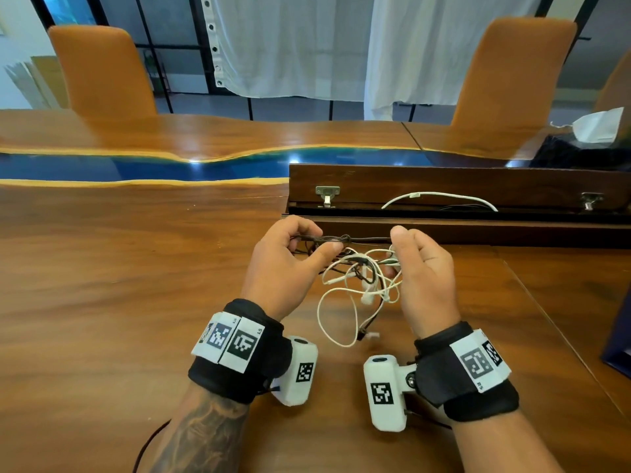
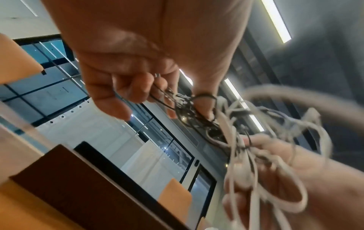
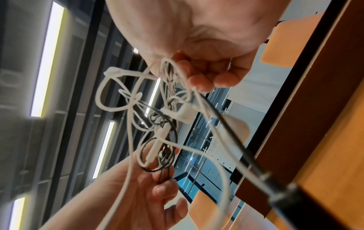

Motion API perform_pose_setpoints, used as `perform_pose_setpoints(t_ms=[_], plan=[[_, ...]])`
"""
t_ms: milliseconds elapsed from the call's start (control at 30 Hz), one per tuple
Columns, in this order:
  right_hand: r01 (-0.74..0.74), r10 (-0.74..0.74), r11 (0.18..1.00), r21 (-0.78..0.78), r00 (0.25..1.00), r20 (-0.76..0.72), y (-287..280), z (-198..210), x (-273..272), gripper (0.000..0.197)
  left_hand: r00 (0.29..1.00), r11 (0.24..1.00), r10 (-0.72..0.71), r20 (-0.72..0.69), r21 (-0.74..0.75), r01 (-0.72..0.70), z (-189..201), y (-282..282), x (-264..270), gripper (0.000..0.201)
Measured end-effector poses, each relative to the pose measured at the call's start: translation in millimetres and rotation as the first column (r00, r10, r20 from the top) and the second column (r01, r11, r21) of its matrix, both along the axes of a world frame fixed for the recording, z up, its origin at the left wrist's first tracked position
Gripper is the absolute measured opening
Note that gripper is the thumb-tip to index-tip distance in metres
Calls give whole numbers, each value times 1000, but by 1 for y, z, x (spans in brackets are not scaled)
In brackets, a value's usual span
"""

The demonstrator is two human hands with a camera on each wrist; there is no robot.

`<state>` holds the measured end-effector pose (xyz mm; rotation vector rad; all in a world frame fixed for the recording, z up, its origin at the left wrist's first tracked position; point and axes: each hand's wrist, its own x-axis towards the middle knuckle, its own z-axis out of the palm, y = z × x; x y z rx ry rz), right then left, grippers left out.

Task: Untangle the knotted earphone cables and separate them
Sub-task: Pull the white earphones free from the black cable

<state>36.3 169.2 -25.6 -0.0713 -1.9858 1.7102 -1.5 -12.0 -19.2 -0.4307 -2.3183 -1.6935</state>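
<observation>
Together, the left hand (image 1: 285,254) and right hand (image 1: 423,264) pinched a taut black cable (image 1: 367,239) above the desk (image 1: 119,285), its knot (image 1: 345,238) between them, while tangled white earphone cables (image 1: 345,302) dangled below.

"LS", "RS" on wrist bands (image 1: 235,343)

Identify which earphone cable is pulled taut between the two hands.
The black cable: it runs straight from the left hand to the right hand, with a knot in it. The white cable hangs in loose loops below.
</observation>
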Motion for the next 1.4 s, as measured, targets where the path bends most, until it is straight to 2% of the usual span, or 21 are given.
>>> perform_pose_setpoints(t_ms=[67,133,200,267,300,367,400,467,533,600,700,733,833,1000,1067,1167,1233,1300,1400], plan=[[8,-8,1000,-26,1000,16,3,1,-1,44,994,994,-98,50,42,96,3,-3,0,26],[-25,30,994,-107,998,50,7,3,0,42,979,971,-181,91,175,163,4,-4,-1,21],[-158,169,956,-246,985,25,9,6,1,36,990,963,-135,42,240,121,5,-1,0,17],[-291,296,890,-351,954,-39,8,8,2,29,998,945,-56,32,325,42,4,0,-2,26],[-280,282,910,-306,959,-38,10,7,1,32,997,916,-37,61,400,10,3,0,-4,27],[-115,117,986,-120,993,10,12,2,-3,39,991,834,-31,128,550,-45,3,-3,-8,26],[-24,25,999,-46,1000,19,13,0,-5,43,988,793,-42,149,606,-58,3,-4,-10,25],[79,-78,996,-51,997,18,12,-3,-7,41,985,752,-76,154,658,-45,2,-2,-10,23],[83,-79,982,-167,996,28,9,-3,-8,27,985,773,-80,152,633,-35,1,1,-9,19],[32,-10,934,-356,998,64,8,1,-7,13,983,806,-51,177,588,-64,-1,2,-9,15],[-67,121,749,-659,992,36,9,7,-4,16,965,828,-69,254,554,-87,-3,1,-10,12],[-74,122,708,-702,992,19,10,8,-4,16,962,841,-67,266,534,-89,-4,1,-10,11],[-60,85,675,-735,996,-3,14,9,-3,17,967,889,10,256,439,-125,-7,0,-12,12],[28,-22,577,-816,1000,18,35,10,-5,17,958,911,199,207,322,-259,-6,-19,-22,14],[65,-28,638,-767,998,61,36,10,-4,15,951,914,247,185,282,-292,-6,-21,-22,19],[110,-65,821,-561,993,100,32,11,-2,10,950,929,267,164,217,-299,-9,-18,-22,20],[97,-64,902,-421,994,91,32,10,-2,13,952,940,264,152,182,-290,-10,-14,-21,21],[30,-5,945,-326,997,76,31,9,0,21,964,958,229,133,147,-248,-9,-12,-19,23],[-114,145,934,-340,987,68,26,9,1,29,981,988,143,133,46,-150,-7,-12,-16,35]])
